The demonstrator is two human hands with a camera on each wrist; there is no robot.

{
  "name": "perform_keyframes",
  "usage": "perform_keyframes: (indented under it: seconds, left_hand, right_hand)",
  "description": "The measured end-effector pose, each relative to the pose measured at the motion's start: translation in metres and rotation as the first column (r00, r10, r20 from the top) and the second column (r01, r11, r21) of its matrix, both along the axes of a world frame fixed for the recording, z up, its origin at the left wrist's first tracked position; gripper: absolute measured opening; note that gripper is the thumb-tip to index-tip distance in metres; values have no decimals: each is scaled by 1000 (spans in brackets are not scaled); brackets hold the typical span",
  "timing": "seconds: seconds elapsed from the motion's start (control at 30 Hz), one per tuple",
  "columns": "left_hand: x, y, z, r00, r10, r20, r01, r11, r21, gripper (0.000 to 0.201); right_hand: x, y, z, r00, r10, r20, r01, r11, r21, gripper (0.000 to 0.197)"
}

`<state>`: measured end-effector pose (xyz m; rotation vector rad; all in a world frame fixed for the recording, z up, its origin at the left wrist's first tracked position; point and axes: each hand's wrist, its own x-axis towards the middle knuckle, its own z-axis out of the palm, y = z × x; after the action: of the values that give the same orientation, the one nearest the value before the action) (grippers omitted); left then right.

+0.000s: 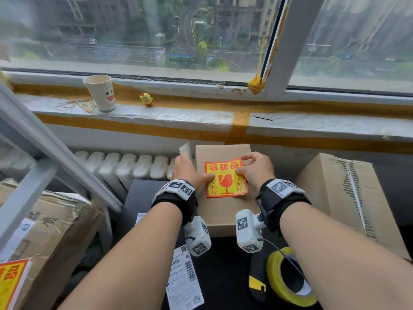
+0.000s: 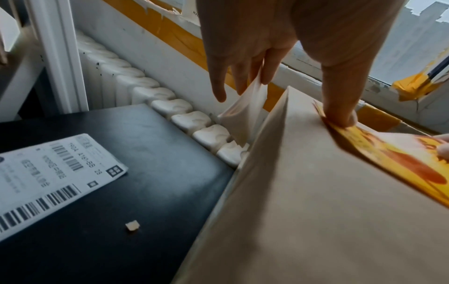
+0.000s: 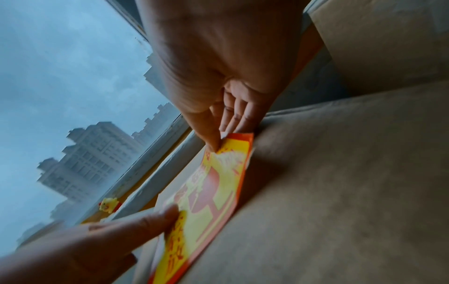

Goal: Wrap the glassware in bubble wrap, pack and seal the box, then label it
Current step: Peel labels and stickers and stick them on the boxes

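Cardboard fills the middle of our head view: a closed box (image 1: 225, 211) stands on the dark desk (image 1: 145, 198), below the windowsill. On its top lies a red and yellow fragile sticker (image 1: 225, 179). Our left hand (image 1: 190, 170) presses the sticker's left edge with the thumb; our right hand (image 1: 257, 168) pinches its upper right corner. Near the box lie a shipping label (image 1: 185, 278) and a yellow tape roll (image 1: 288, 280).

From the left wrist, our thumb (image 2: 340, 107) pushes the sticker (image 2: 398, 167) onto the box (image 2: 316, 211), while the fingers (image 2: 243, 76) hold a white backing sheet (image 2: 245, 115) beside the box.

From the right wrist, our right thumb and fingers (image 3: 233, 119) pinch the sticker's (image 3: 213, 194) far corner, slightly lifted off the box (image 3: 340, 192).
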<state>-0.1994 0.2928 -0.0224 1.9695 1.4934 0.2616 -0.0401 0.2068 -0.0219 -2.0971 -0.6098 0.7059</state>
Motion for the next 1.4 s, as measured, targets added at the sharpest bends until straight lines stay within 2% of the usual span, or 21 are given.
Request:
perform_keyframes:
  seconds: [0.13,0.2,0.27,0.37,0.43,0.53,0.63,0.7,0.83,0.9,1.03,1.1,1.23,1.4]
  left_hand:
    - [3,-3,-4,1000,19,25,-18,1000,-17,96]
    - [3,-3,-5,999,27,38,-26,999,-18,96]
    - [3,-2,-6,999,33,43,-32,999,-9,96]
    - [3,-2,-7,999,27,45,-28,999,19,94]
    - [6,-2,-7,998,34,48,-35,999,34,93]
    - [14,1,-8,997,67,48,-69,996,48,86]
    - [15,4,-10,997,65,39,-66,997,27,84]
    - [10,2,-12,999,45,29,-45,999,5,91]
    - [2,-8,-15,1000,-18,-8,18,999,-51,108]
    - [2,-12,-17,998,-57,-30,55,995,-80,113]
    - [-1,-5,-18,997,-66,-43,63,996,-62,100]
    - [-4,2,-17,998,-43,-56,41,999,-30,99]
    - [-2,0,-14,989,-110,-94,109,994,-19,111]
    - [-2,-7,-10,977,-165,-134,158,986,-59,124]
  right_hand:
    - [-4,-3,8,979,87,184,-72,994,-88,30]
    - [-9,-5,9,911,187,369,-120,973,-196,46]
    - [-11,-9,9,850,270,453,-170,954,-248,63]
    - [-14,-14,5,798,419,434,-296,899,-323,59]
    - [-15,-16,0,789,483,379,-333,855,-397,65]
    - [-12,-21,-8,840,447,308,-309,860,-406,76]
    - [-2,-27,-8,893,357,274,-240,892,-383,75]
    - [0,-30,-7,904,351,244,-249,896,-369,79]
    - [-9,-36,-10,910,405,84,-364,880,-306,108]
    - [-9,-38,-9,902,421,93,-373,871,-320,102]
    - [0,-42,2,906,380,184,-302,888,-347,68]
    - [-1,-43,3,910,369,188,-290,892,-347,66]
    - [-9,-47,-2,897,415,153,-331,859,-390,91]
    - [-4,-47,0,928,322,186,-244,904,-351,63]
